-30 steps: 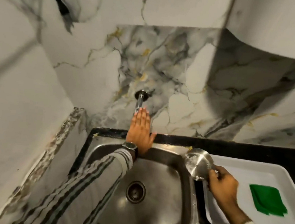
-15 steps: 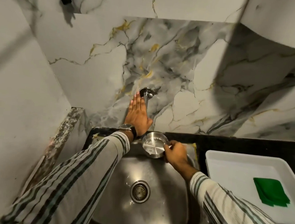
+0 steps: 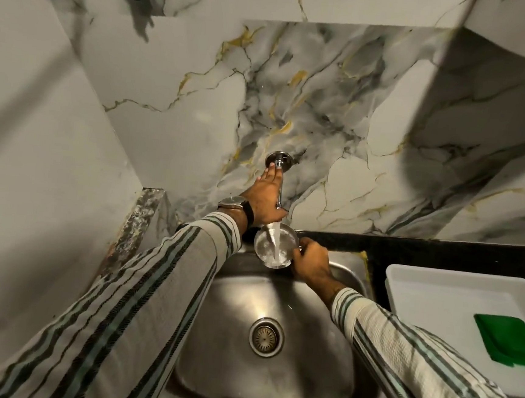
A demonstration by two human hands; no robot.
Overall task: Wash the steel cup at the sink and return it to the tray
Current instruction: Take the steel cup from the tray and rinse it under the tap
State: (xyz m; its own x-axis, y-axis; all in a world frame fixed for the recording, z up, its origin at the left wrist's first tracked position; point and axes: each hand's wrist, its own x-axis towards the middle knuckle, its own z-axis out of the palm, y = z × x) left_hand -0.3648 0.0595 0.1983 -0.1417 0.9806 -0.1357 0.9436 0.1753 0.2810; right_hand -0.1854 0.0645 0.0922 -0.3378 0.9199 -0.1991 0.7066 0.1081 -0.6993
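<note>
Right hand (image 3: 311, 262) grips the cup (image 3: 275, 246) under the tap (image 3: 278, 181), now over the sink (image 3: 277, 343); left hand (image 3: 263, 195) lies flat on the tap. Water's just started: rinsing begins, tray (image 3: 456, 288) later.

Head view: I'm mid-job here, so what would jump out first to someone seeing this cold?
Water runs from the wall tap into the steel cup, which the right hand holds over the back of the sink, while the left hand rests on the tap. At right, a white tray on the black counter holds a green cloth.
</note>
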